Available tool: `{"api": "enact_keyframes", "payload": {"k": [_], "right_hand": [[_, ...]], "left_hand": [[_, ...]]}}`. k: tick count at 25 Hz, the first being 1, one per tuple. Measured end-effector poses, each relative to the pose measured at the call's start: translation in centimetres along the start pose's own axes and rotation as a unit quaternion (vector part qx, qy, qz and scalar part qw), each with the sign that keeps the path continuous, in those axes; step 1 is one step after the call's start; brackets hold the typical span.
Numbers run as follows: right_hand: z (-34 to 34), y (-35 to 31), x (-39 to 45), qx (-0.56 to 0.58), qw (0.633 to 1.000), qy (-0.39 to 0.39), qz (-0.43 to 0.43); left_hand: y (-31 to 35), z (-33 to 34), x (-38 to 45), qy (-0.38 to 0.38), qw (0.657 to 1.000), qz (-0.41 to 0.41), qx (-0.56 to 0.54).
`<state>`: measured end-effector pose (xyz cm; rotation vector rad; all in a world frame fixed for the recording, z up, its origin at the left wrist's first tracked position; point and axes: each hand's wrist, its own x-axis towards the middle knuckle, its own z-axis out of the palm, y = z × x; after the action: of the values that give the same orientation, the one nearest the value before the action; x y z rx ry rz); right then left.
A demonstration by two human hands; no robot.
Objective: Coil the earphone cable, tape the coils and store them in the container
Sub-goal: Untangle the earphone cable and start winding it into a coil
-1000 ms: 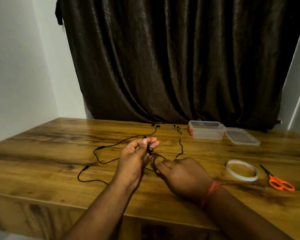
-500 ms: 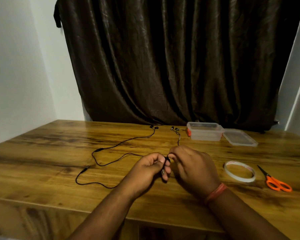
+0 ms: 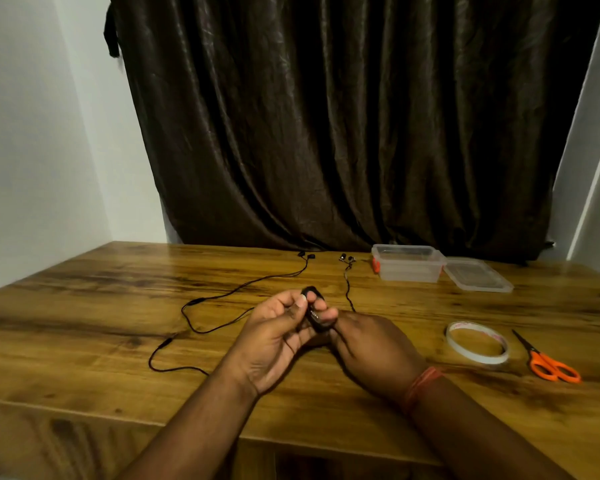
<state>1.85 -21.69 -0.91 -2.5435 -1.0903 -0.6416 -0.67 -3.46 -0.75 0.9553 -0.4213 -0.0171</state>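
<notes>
1. Since half a second ago, both hands have lifted a little and the left hand (image 3: 274, 336) has turned palm-up; a small dark loop of earphone cable (image 3: 314, 311) now shows between its thumb and fingers, where only a pinch showed before.
2. Left hand pinches that loop, probably to keep the first turns from springing open; the right hand (image 3: 368, 344), knuckles up, is curled just at 3 o'clock of it and touching it, apparently feeding cable round.
3. Most of the cable lies loose on the tabletop (image 3: 84, 317), trailing toward 9 and 12 o'clock; the earbuds (image 3: 307, 255) rest far back, so coiling looks barely begun.
4. Container (image 3: 407, 263) stands open at 1 o'clock with its lid (image 3: 477, 275) beside it; tape (image 3: 477, 341) and scissors (image 3: 548, 362) wait at 3 o'clock, within reach for later steps.
5. Right fingertips are hidden under the hand, so their grip is a guess; the number of turns is too dark to count.
</notes>
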Motion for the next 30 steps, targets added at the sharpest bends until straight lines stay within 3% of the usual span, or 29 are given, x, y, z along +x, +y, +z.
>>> {"api": "enact_keyframes", "payload": {"k": [4,8,14,17,23,30], "right_hand": [[0.1,-0.4,0.0,-0.003,0.997,-0.041,-0.059],[-0.3,-0.9,-0.2,-0.003,0.995,-0.046,-0.089],[-1.4,-1.0,-0.5,0.065,0.994,0.042,-0.081],[-1.6,-0.4,-0.4,0.067,0.992,0.097,-0.049],[-1.5,0.6,-0.3,0.111,0.974,0.194,0.03],[-0.4,0.5,0.0,0.06,0.996,0.066,0.029]], "left_hand": [[0.1,-0.3,0.5,0.041,0.997,0.05,-0.034],[-0.2,-0.4,0.7,0.095,0.99,0.077,0.075],[-1.8,-0.8,0.8,0.09,0.975,0.023,0.201],[-2.4,-1.0,0.5,0.04,0.969,-0.019,0.244],[-1.8,-0.1,-0.1,-0.034,0.972,-0.06,0.224],[-0.3,0.3,-0.2,-0.013,0.999,-0.018,0.049]]}}
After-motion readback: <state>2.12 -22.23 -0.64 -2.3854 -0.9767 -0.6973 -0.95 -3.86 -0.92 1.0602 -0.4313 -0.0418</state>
